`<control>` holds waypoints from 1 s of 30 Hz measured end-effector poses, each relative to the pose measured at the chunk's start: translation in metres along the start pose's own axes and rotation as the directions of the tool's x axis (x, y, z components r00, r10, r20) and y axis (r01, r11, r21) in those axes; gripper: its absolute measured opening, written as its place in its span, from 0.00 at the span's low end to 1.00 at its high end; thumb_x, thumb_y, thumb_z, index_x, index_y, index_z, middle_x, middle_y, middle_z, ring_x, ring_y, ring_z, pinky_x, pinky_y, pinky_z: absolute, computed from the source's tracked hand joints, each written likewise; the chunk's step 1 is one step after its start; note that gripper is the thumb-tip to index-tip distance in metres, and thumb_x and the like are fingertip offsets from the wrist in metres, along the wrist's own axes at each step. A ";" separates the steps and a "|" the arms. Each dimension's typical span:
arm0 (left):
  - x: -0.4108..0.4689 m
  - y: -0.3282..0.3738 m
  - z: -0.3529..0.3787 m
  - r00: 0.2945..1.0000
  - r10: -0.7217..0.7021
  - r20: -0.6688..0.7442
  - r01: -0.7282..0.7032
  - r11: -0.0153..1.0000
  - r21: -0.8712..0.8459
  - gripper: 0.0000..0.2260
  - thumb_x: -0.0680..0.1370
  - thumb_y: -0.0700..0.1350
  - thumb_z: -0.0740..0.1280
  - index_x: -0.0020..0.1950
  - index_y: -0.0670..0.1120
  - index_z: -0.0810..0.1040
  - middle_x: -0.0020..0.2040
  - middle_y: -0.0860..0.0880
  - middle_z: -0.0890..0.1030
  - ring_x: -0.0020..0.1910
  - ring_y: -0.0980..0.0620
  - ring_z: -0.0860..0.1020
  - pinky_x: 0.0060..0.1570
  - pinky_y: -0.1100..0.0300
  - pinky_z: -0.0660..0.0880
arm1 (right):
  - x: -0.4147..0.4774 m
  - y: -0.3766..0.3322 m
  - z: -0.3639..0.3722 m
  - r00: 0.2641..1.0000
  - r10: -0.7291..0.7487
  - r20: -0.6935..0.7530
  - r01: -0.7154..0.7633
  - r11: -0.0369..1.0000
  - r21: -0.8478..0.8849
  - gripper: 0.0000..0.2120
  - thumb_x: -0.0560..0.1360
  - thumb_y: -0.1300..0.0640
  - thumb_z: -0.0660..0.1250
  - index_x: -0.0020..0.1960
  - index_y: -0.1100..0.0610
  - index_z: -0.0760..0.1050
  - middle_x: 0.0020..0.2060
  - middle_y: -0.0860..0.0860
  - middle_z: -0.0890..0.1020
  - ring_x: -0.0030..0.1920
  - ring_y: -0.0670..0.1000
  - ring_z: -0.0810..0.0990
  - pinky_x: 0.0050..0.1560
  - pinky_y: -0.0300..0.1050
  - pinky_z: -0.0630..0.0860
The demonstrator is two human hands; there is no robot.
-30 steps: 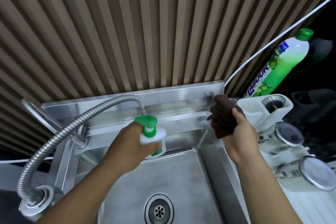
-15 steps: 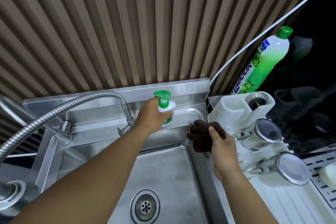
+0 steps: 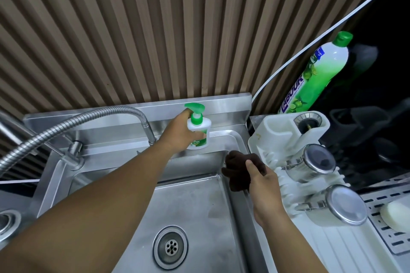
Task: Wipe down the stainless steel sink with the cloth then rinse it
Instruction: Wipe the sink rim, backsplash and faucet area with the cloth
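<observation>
Ribbed brown wall panel (image 3: 155,29) behind stainless steel sink (image 3: 199,206). Left hand (image 3: 179,137): fingers curled round green-pump soap bottle (image 3: 198,131) at back ledge. Right hand (image 3: 264,186): fingers grip dark brown cloth (image 3: 237,173) at sink's right rim; white dish rack (image 3: 277,131) just right of them.

Left arm: bare forearm runs in from the lower left, stretched long and diagonal, up and rightward. Left hand (image 3: 180,134) at full reach, back of hand to camera, fingers curled round a small white plastic pump bottle with green pump head (image 3: 198,132); one digit lifts up beside the pump head.

Right arm: bare forearm enters from the bottom right, angled up and left, shorter reach, wrist roughly straight. Right hand (image 3: 264,186) back-up, thumb laid forward over a dark brown bunched cloth (image 3: 237,172), which it grips; fingers hidden beneath.

Hands near each other, not touching
</observation>
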State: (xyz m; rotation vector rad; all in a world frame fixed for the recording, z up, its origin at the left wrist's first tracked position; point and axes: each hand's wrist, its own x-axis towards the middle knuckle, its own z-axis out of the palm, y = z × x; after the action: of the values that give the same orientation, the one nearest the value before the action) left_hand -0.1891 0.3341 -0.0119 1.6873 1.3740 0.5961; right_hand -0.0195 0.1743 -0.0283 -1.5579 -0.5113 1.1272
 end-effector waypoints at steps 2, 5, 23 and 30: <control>-0.002 -0.002 -0.001 1.000 -0.004 -0.007 0.004 1.000 -0.011 0.29 0.67 0.41 0.81 0.62 0.53 0.72 0.56 0.52 0.79 0.53 0.47 0.78 0.55 0.54 0.76 | 0.000 0.002 0.000 1.000 0.002 0.007 -0.002 1.000 -0.007 0.14 0.85 0.59 0.57 0.60 0.60 0.81 0.44 0.60 0.87 0.48 0.62 0.87 0.55 0.62 0.77; -0.008 -0.006 -0.003 1.000 -0.016 -0.023 0.016 1.000 -0.011 0.32 0.65 0.43 0.82 0.64 0.54 0.71 0.57 0.53 0.79 0.53 0.48 0.79 0.56 0.50 0.78 | 0.000 0.004 0.000 1.000 -0.002 0.010 0.001 1.000 0.010 0.14 0.85 0.60 0.57 0.60 0.60 0.81 0.49 0.61 0.86 0.48 0.63 0.87 0.47 0.56 0.74; -0.193 0.016 -0.053 0.920 0.059 -0.388 -0.080 0.996 -0.039 0.13 0.73 0.45 0.77 0.50 0.58 0.77 0.46 0.56 0.80 0.46 0.54 0.79 0.50 0.55 0.78 | -0.063 -0.010 0.010 0.984 0.033 0.176 -0.020 0.997 -0.075 0.17 0.85 0.58 0.55 0.58 0.61 0.82 0.48 0.65 0.85 0.46 0.67 0.86 0.50 0.69 0.78; -0.272 0.050 -0.117 0.572 0.323 -0.754 -0.048 0.931 0.362 0.08 0.75 0.43 0.74 0.52 0.44 0.81 0.46 0.51 0.77 0.39 0.58 0.74 0.44 0.64 0.70 | -0.097 -0.009 0.020 0.959 0.062 0.277 -0.035 0.994 -0.100 0.17 0.85 0.60 0.56 0.56 0.62 0.83 0.43 0.63 0.86 0.37 0.58 0.87 0.25 0.37 0.73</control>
State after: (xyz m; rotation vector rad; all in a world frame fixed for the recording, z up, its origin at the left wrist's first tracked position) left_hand -0.3315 0.1121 0.1311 1.9073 2.0076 1.4923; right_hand -0.0787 0.1096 0.0182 -1.5058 -0.7272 1.3891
